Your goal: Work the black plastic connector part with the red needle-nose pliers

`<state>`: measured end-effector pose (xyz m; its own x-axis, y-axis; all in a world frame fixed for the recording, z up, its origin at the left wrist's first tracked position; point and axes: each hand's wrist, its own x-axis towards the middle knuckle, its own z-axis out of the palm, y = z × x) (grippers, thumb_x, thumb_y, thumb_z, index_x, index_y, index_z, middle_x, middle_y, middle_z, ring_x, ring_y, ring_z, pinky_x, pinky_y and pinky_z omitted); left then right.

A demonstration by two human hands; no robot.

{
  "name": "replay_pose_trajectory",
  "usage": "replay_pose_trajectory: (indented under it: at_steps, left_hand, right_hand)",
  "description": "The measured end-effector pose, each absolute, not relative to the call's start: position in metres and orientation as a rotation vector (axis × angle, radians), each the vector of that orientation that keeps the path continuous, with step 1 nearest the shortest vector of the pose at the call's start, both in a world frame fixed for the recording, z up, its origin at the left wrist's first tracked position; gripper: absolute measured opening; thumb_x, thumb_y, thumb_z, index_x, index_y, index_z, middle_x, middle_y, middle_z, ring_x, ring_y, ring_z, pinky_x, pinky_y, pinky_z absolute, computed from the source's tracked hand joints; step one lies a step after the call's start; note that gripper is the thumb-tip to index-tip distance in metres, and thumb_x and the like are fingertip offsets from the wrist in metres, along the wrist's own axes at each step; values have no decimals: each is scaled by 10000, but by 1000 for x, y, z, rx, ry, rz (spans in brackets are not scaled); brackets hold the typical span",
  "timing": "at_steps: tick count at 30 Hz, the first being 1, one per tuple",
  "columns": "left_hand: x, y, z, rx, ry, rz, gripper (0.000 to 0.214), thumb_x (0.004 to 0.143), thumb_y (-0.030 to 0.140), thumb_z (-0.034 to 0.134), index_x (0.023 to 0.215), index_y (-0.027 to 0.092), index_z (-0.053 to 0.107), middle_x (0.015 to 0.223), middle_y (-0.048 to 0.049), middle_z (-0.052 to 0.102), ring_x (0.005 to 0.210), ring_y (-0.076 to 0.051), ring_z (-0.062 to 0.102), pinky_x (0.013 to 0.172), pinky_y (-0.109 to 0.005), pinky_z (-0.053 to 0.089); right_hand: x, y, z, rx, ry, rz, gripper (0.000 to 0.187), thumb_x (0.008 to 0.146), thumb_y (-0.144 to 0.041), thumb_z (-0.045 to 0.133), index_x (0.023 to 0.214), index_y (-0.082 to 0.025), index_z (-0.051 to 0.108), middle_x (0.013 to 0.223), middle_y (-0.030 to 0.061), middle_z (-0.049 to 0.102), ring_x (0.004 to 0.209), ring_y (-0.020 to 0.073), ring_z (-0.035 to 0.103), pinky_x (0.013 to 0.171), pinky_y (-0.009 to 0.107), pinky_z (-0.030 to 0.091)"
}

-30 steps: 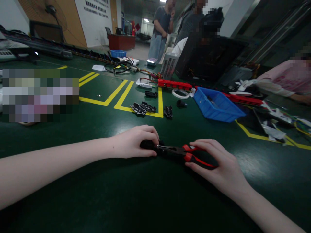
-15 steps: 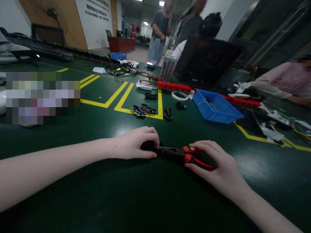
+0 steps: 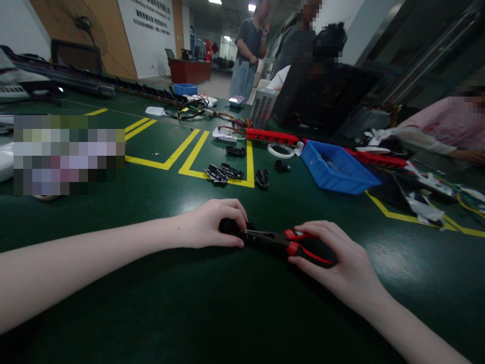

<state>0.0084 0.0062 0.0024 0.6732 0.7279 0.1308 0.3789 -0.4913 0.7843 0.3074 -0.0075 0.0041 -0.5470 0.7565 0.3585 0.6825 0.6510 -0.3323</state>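
Observation:
Low over the green tabletop, my left hand (image 3: pixel 217 222) is closed on a small black part (image 3: pixel 228 227), its thumb and fingers covering much of it. My right hand (image 3: pixel 337 253) grips long-nose pliers (image 3: pixel 290 242) with red and black handles. The plier tips meet the black part at my left fingertips; whether the jaws pinch anything there is too dark to make out. Beyond my hands lie several black plastic pieces (image 3: pixel 223 173), with one more black piece (image 3: pixel 261 178) to their right and a black cylindrical part (image 3: pixel 282 166) farther right.
A blue bin (image 3: pixel 337 169) with small items in it stands to the right, beside a red strip (image 3: pixel 273 135) and a white ring (image 3: pixel 280 150). Cables (image 3: pixel 189 108) and a metal box (image 3: pixel 262 107) are at the back. People (image 3: pixel 246 50) stand beyond; another person (image 3: pixel 447 124) sits at right.
Both hands stay nearly in place, with the pliers still at the black part. The plier handles look slightly closer together than before.

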Motion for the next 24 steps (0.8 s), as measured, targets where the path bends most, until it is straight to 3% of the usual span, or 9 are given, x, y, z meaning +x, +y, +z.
replay_pose_trajectory:
  at_steps: [15,24]
  left_hand:
    - [12,0,7,2155,871,595,132,856,262,687,948,168,669,1118,-59,592,1006,-197,600,886,-345,506]
    - [18,-6,9,2233,934,630,68,888,192,613,920,159,663,1065,-64,627,965,-192,613,833,-318,511]
  right_hand:
    - [310,-6,1,-1131,-2402,245,339,813,-411,683,1099,-252,594,1079,84,643,974,270,622,792,434,544]
    - [311,-7,1,-1142,-2396,257,345,803,-415,689,1096,-253,605,1078,82,648,974,269,627,800,431,549]
